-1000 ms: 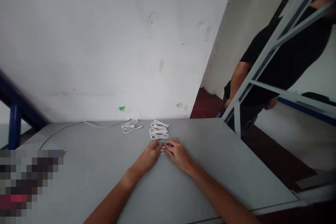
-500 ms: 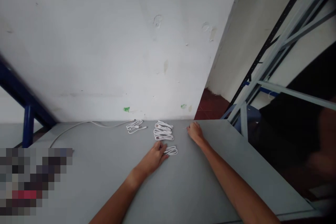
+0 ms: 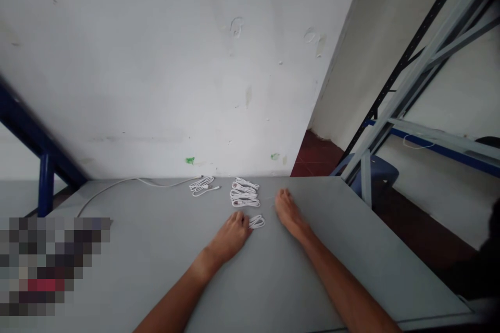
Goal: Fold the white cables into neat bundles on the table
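Note:
My left hand [image 3: 234, 234] is closed on the left end of a small coiled white cable [image 3: 257, 221], which lies on the grey table. The coil's loops stick out to the right of the fingers. My right hand [image 3: 288, 209] rests on the table up and to the right of that coil, its fingers curled together. A thin pale strand [image 3: 269, 197] shows just left of its fingertips; what those fingers pinch is too small to make out. Behind my left hand, several coiled white cables [image 3: 245, 195] lie in a column near the wall.
Another coiled cable [image 3: 202, 185] lies left of the column. A long pale cord [image 3: 113, 185] runs along the table's back. The white wall [image 3: 175, 62] borders the table [image 3: 156, 239]. A blue frame [image 3: 47, 182] stands left, a metal rack [image 3: 390, 109] right. The lower left is pixelated.
My right hand has drawn slightly down and back, its fingers more curled. My left hand covers more of the coil. A dark-clothed person at the right has mostly moved out of view.

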The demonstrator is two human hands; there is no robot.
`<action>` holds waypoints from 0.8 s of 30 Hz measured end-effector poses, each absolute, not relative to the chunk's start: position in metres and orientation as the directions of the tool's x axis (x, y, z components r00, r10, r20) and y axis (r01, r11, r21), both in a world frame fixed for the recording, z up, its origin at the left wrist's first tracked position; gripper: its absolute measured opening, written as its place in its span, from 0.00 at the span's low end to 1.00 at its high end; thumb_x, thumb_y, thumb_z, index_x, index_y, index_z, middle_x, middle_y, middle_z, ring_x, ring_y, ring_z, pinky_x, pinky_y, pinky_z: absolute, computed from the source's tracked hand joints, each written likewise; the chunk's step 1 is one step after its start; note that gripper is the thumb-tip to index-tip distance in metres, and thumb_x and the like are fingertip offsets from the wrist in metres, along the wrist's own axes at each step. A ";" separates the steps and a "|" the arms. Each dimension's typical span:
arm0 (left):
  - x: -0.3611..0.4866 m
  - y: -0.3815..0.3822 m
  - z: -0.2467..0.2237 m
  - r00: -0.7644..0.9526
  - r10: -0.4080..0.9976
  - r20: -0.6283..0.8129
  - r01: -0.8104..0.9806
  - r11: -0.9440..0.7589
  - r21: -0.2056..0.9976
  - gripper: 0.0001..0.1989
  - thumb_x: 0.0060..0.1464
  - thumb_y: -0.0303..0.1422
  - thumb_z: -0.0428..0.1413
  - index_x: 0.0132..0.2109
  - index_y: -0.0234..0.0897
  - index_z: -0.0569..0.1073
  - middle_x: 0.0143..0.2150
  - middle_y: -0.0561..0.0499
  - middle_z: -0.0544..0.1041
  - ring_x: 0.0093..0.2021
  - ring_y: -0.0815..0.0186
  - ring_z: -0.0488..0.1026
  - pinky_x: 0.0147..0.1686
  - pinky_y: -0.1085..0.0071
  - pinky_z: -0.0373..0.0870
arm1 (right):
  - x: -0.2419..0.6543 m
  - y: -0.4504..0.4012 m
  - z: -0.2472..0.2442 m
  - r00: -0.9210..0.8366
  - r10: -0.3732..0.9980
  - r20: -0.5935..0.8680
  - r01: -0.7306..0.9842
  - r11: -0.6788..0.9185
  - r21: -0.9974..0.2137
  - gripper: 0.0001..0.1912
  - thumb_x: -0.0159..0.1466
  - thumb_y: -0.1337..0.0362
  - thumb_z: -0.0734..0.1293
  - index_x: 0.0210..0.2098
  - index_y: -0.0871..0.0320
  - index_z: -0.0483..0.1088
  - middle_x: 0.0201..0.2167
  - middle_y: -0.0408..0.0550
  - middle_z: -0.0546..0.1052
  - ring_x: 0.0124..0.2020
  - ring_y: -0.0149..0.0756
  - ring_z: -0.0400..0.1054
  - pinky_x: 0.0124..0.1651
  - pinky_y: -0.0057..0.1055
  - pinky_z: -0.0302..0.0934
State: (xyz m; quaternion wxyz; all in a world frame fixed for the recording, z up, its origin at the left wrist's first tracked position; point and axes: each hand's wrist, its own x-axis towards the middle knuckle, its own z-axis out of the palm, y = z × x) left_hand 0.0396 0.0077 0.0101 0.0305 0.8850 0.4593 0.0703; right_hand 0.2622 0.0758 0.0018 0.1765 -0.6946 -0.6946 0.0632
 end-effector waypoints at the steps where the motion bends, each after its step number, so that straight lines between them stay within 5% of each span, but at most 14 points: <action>1: 0.039 0.008 0.011 0.565 0.819 0.097 0.810 -0.573 0.123 0.11 0.69 0.33 0.48 0.49 0.34 0.73 0.47 0.41 0.74 0.49 0.54 0.73 0.52 0.58 0.72 | 0.262 0.074 0.001 0.024 0.986 0.167 0.939 0.035 -0.342 0.18 0.59 0.84 0.60 0.45 0.67 0.72 0.48 0.67 0.75 0.46 0.42 0.71 0.45 0.31 0.60; 9: 0.039 0.006 0.014 0.556 0.828 0.066 0.819 -0.560 0.125 0.12 0.69 0.30 0.46 0.51 0.31 0.72 0.48 0.37 0.74 0.48 0.55 0.73 0.50 0.57 0.74 | 0.258 0.061 -0.004 -0.011 0.985 0.174 0.897 0.087 -0.434 0.12 0.64 0.80 0.60 0.41 0.63 0.71 0.34 0.55 0.79 0.33 0.38 0.72 0.36 0.29 0.58; 17: 0.040 0.007 0.009 0.526 0.848 0.064 0.827 -0.528 0.192 0.13 0.69 0.27 0.44 0.50 0.31 0.71 0.48 0.37 0.72 0.46 0.56 0.74 0.49 0.56 0.73 | 0.261 0.051 0.006 -0.055 0.981 0.187 0.858 0.142 -0.494 0.07 0.67 0.70 0.64 0.35 0.59 0.74 0.35 0.52 0.80 0.37 0.38 0.73 0.42 0.29 0.61; 24: 0.040 0.007 0.006 0.519 0.852 0.063 0.832 -0.521 0.189 0.13 0.69 0.29 0.43 0.49 0.32 0.71 0.48 0.37 0.72 0.47 0.55 0.75 0.50 0.56 0.73 | 0.256 0.044 0.006 -0.052 0.981 0.185 0.852 0.140 -0.504 0.10 0.61 0.77 0.64 0.28 0.58 0.71 0.35 0.56 0.78 0.37 0.41 0.72 0.43 0.32 0.60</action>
